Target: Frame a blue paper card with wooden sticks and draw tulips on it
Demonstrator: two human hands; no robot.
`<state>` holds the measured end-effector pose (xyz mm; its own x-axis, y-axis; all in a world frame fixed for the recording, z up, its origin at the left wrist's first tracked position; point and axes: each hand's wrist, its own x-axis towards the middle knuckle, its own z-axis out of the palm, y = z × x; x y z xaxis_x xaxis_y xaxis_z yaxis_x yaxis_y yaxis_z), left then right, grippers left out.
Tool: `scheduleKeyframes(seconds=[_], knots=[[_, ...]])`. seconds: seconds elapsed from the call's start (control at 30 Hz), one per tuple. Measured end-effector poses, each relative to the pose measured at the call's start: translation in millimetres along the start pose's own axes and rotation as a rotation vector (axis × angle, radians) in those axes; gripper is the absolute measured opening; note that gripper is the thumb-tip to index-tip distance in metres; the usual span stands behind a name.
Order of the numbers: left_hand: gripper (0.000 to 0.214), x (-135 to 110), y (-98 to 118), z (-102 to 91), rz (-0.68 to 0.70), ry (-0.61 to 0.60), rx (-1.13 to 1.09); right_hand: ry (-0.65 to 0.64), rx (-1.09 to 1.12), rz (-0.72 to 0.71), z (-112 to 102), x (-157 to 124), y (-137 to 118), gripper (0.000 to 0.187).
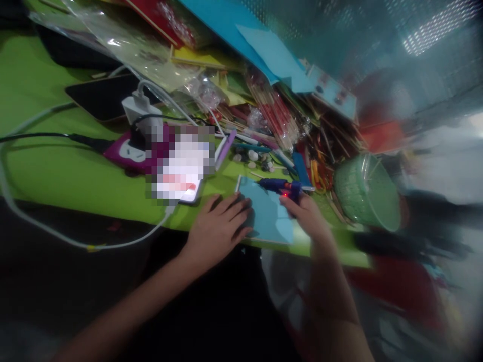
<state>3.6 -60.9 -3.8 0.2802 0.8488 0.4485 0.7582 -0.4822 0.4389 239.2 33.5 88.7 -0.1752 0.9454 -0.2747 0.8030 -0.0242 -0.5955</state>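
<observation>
1. Left hand (219, 229): open and flat, palm down, fingers spread. The fingertips rest on the left edge of a light-blue flat craft sheet (269, 216); nothing is gripped.
2. Right hand (308, 215): fingers curled around the handle of a dark-blue plastic glue gun (281, 185). The nozzle points left, a red light glows on the body, and the gun sits over the sheet's upper right corner.
3. Sheet, location: at the near edge of the lime-green tabletop (56, 171), between the two hands and touched by both.
4. Pale-green ribbed round bowl (366, 193): just to the right of the glue gun.
5. Small grey and white pebbles (251, 157): behind the sheet, near the gun's nozzle.
6. Bundles of thin wooden sticks in clear plastic wrap (277, 118): heaped further back.
7. Purple plastic power strip (121, 151): left of the hands, carrying a white plug adapter (138, 108); black and white cables run from it.
8. Black flat rectangular device (100, 98): lying flat behind the strip.
</observation>
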Motion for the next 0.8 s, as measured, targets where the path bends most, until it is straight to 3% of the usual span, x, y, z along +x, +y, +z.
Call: scheduleKeyframes(seconds=[0.8], knots=[[0.031,0.9,0.5,-1.5,-0.008,-0.005,-0.023,0.016,-0.091,0.006,-7.4,-4.8,6.4,0.042]])
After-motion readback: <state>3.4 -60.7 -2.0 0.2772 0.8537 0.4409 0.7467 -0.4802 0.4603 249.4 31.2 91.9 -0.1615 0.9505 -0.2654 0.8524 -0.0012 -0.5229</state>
